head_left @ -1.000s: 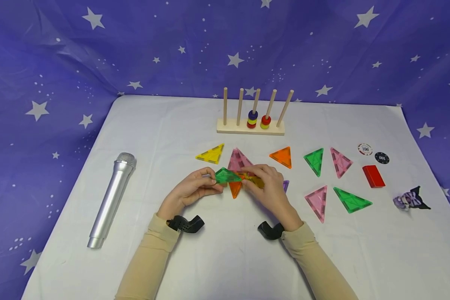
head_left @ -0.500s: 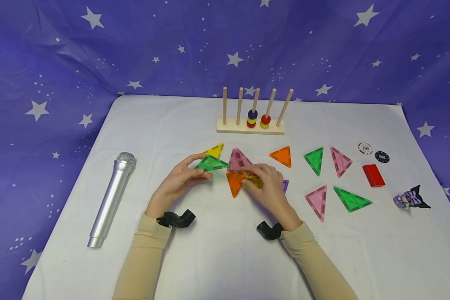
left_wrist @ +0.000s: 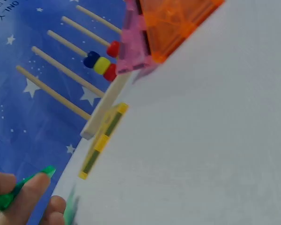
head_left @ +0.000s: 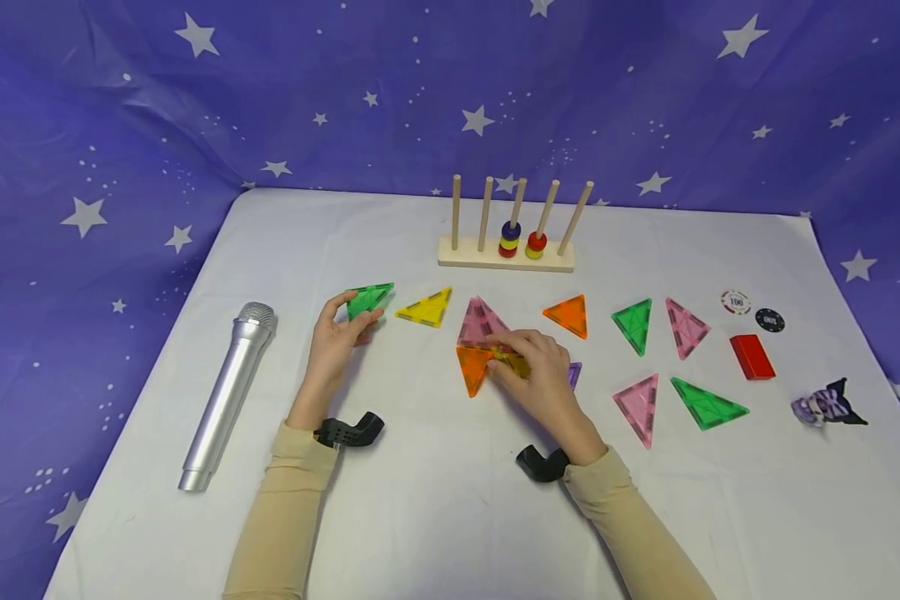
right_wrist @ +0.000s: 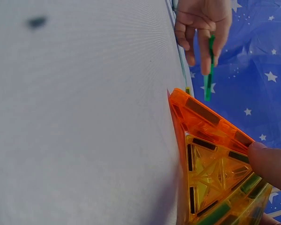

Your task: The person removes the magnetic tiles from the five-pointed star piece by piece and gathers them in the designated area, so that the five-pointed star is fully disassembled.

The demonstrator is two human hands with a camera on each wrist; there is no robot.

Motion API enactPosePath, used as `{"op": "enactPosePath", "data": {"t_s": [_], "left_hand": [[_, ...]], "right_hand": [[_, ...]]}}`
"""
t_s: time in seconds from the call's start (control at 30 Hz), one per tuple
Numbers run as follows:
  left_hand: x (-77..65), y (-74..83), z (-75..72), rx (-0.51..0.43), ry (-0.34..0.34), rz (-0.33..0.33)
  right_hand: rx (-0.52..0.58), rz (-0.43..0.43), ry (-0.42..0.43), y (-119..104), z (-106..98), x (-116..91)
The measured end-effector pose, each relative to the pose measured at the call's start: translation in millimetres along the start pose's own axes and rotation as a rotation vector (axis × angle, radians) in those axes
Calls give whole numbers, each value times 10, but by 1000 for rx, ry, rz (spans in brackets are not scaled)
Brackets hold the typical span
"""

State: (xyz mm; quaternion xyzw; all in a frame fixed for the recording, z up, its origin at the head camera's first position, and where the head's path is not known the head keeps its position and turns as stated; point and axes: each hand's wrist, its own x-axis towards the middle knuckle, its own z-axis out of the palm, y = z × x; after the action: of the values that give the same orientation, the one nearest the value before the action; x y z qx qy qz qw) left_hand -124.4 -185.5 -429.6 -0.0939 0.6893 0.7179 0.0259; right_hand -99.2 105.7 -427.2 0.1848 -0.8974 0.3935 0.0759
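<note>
My left hand (head_left: 332, 348) pinches a translucent green triangular magnetic tile (head_left: 370, 297) between thumb and fingers, left of a loose yellow triangle tile (head_left: 427, 308). In the right wrist view the green tile appears edge-on, above the table. My right hand (head_left: 536, 375) grips a cluster of joined triangle tiles at the middle of the table. An orange tile (right_wrist: 210, 117) and a yellow tile (right_wrist: 210, 173) meet near its thumb (right_wrist: 271, 164). Behind them stands a pink tile (head_left: 482, 322). A purple tile (head_left: 574, 374) shows at the hand's right side, mostly hidden.
A wooden peg stacker (head_left: 506, 255) with coloured beads stands at the back. The silver microphone (head_left: 228, 396) lies left. Loose tiles, including an orange one (head_left: 568, 317), lie right, with poker chips (head_left: 736, 302), a red block (head_left: 752, 357) and a small figurine (head_left: 825, 404) farther out.
My left hand has carried the green tile away from the cluster, leftward and back past the loose yellow tile. My right hand keeps its grip on the cluster in place.
</note>
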Motion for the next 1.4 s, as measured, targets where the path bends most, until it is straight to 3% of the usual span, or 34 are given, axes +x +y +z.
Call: {"op": "enactPosePath", "data": {"t_s": [0.17,0.43,0.67,0.87,0.93,1.03,1.13,1.2,1.27,1.4], "left_hand": [[6,-36,14,69,35,15],[10,-41,21,285,53,-4],[-39,-21,-11,426,20,-67],[-48,12,9,473,-40,-11],[-55,27,64,463,-101,18],[-81,30,200,423,-245,41],[-136,16,377,409,-388,23],[-173,-15,496,416,-448,11],[-217,-37,610,437,-455,24],[-290,-87,795,537,-385,142]], "right_hand": [[0,0,2,8,0,-3],[3,-5,9,15,9,4],[4,-10,16,18,16,0],[4,-16,16,24,15,4],[2,-17,17,28,14,4],[1,-17,15,33,11,6],[0,-14,13,34,7,8],[-1,-11,9,33,5,8],[-3,-10,6,28,3,8],[-3,-14,1,28,4,10]]}}
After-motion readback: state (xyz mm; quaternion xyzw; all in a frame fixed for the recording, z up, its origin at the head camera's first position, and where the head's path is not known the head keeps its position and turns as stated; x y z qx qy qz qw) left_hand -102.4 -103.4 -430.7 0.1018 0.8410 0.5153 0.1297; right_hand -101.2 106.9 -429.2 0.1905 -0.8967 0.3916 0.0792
